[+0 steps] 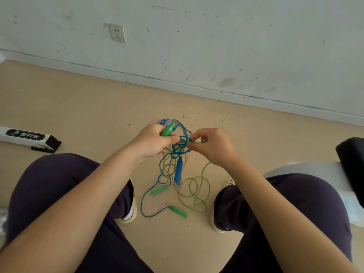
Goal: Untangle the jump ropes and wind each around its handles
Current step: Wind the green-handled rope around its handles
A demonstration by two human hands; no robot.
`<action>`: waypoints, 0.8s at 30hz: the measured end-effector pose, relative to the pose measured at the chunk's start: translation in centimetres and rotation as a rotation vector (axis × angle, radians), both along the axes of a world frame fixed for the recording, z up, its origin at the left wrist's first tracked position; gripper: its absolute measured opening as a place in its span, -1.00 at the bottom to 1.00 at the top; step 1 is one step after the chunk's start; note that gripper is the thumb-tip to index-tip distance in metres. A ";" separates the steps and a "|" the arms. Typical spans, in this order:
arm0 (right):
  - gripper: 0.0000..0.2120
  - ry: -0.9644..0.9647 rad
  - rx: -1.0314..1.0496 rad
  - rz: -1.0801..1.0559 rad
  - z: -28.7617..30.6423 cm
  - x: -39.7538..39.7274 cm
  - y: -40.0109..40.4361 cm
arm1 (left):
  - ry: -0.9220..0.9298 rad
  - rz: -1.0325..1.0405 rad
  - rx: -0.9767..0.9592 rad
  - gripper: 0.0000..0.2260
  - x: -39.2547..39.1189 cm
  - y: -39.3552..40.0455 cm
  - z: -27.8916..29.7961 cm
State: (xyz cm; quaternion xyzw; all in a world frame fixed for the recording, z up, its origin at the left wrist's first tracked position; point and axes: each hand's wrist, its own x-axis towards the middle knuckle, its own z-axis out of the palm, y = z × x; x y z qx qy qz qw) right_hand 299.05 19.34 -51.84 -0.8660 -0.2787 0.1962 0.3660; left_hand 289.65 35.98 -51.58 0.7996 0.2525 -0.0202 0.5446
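Observation:
A knot of tangled jump ropes (180,146) hangs between my two hands above the floor. My left hand (152,141) grips a green handle (167,130) that points up and away. My right hand (211,145) pinches a green cord (197,142) pulled out of the knot. A blue handle (178,172) dangles below the knot. Two more green handles (160,190) (178,211) lie on the floor between my feet, joined to blue and green cord. Loose loops of green cord (197,192) lie to the right. A blue-and-white braided rope (177,122) shows behind my left hand.
My knees in dark trousers frame the ropes on both sides. A white box with a black end (29,138) lies on the floor at left. A white seat with a black object (350,164) stands at right. The wall with a socket (117,33) is ahead.

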 end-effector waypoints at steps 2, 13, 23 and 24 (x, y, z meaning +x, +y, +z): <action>-0.92 0.088 0.071 -0.010 0.0 0.2 -0.3 | 0.013 -0.110 0.148 -0.90 -0.1 0.2 0.0; -0.77 0.221 0.100 0.036 1.2 0.8 -1.4 | 0.068 -0.195 0.332 -0.75 -0.4 1.1 0.1; -0.91 0.171 0.237 -0.001 -0.1 0.1 -0.4 | -0.046 -0.201 0.178 -0.69 0.1 0.3 -0.4; -0.88 0.189 0.260 0.018 -0.1 0.1 -0.4 | -0.022 -0.207 0.149 -0.66 0.1 0.2 -0.4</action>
